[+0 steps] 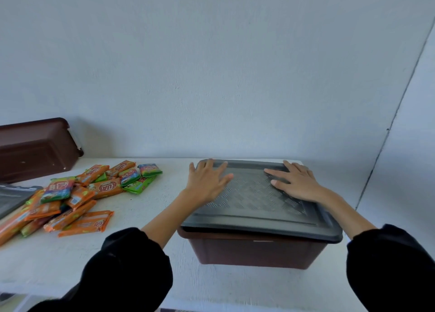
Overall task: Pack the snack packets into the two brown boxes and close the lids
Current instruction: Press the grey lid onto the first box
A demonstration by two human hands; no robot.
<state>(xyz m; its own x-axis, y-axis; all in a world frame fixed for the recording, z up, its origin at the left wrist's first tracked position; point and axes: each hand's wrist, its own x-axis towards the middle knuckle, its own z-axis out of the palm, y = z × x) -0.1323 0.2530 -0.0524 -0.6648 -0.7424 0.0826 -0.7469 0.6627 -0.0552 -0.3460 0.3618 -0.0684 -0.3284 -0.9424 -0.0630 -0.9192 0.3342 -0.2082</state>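
A brown box [256, 250] stands on the white table in front of me, covered by a dark grey lid [256, 215]. My left hand [207, 182] lies flat on the lid's far left part, fingers spread. On the lid's far right part my right hand [294, 182] rests flat as well. A second brown box [35, 147] sits at the far left against the wall, tipped so that its underside faces me. Several orange and green snack packets [77, 194] lie in a loose pile on the table left of the covered box.
Another dark grey lid [11, 198] lies at the left edge, partly under the packets. The white table [146, 217] runs back to a pale wall; its front edge is near my sleeves. A wall corner rises on the right.
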